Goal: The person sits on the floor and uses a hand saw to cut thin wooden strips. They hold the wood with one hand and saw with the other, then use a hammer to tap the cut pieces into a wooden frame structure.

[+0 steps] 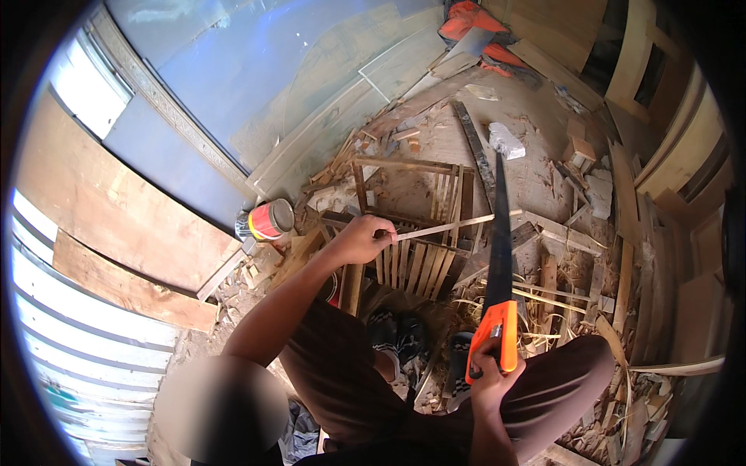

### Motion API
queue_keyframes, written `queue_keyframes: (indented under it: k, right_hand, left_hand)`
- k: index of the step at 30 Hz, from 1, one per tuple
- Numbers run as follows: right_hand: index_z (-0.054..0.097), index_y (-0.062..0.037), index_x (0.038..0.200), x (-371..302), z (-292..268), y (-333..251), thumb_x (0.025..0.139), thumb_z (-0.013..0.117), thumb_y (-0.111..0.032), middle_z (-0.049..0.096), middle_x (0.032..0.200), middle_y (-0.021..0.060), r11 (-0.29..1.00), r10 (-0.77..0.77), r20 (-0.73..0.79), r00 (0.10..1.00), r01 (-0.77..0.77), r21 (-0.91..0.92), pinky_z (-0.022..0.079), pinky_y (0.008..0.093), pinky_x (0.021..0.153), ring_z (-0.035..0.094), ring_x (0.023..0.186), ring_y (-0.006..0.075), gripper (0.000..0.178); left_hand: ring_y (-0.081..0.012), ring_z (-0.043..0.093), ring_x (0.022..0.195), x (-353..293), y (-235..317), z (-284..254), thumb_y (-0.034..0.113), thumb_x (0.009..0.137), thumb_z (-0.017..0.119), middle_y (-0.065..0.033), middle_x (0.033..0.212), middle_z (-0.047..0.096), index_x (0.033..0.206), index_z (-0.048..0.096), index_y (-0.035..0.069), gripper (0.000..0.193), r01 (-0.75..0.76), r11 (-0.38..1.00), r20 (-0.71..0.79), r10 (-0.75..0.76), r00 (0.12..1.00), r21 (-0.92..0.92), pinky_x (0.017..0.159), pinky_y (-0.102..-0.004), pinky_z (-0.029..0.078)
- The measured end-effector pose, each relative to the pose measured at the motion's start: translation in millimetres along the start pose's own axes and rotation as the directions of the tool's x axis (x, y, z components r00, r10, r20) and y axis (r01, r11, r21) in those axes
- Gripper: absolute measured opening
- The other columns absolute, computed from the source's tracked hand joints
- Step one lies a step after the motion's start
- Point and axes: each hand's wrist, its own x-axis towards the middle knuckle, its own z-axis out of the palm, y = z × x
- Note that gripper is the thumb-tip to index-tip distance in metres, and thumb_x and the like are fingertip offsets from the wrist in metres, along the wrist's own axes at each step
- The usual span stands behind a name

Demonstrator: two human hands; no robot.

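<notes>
My left hand point(364, 239) is closed round one end of a thin wooden strip point(443, 228), which stretches to the right above a slatted wooden frame point(416, 268). My right hand point(496, 379), lower and to the right, grips the orange handle of a handsaw point(501, 260). The saw's dark blade points away from me and crosses the strip near its far right end, where a short piece shows past the blade. Whether the teeth touch the wood I cannot tell. My bent knees are on either side, with the frame in front of my feet.
A paint can point(270, 220) with a red and yellow label lies left of the frame. Wood shavings point(556, 299) and offcuts cover the ground at right. A white lump point(507, 140) lies beyond the saw tip. Orange and dark cloth point(474, 35) is heaped at the back. Boards line both sides.
</notes>
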Motion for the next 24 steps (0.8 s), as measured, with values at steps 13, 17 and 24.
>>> queue_keyframes:
  k: [13,17,24]
  right_hand:
    - [0.066,0.001,0.08,-26,28,52,0.075,0.065,0.005,0.063,0.07,0.0017,0.937,0.14,0.25,0.958,-0.046,-0.347,0.049,0.0266,0.063,0.061,0.066,0.0102,0.007]
    - [0.066,0.0003,0.078,-28,33,69,0.074,0.065,0.004,0.064,0.069,0.0026,0.919,0.129,0.232,0.964,-0.029,-0.394,0.049,0.0272,0.061,0.061,0.063,0.011,0.005]
    - [0.066,-0.0006,0.076,-29,38,69,0.073,0.066,0.002,0.063,0.068,0.0046,0.912,0.148,0.248,0.957,-0.036,-0.408,0.05,0.0281,0.061,0.062,0.062,0.0124,0.004]
  left_hand:
    - [-0.0337,0.072,0.071,24,-21,34,0.019,0.088,0.076,-0.0218,0.08,0.073,0.096,0.08,0.001,0.02,0.088,0.993,-0.018,-0.09,0.996,-0.083,0.07,-0.0403,0.055]
    - [-0.0331,0.074,0.076,23,-20,36,0.018,0.085,0.077,-0.0196,0.082,0.075,0.096,0.079,0.003,0.019,0.112,0.968,-0.064,-0.129,0.99,-0.225,0.072,-0.04,0.056]
    - [-0.034,0.075,0.086,19,-23,41,0.02,0.083,0.077,-0.0152,0.088,0.077,0.094,0.081,0.013,0.014,0.11,0.986,-0.137,-0.128,0.982,-0.129,0.078,-0.0421,0.058]
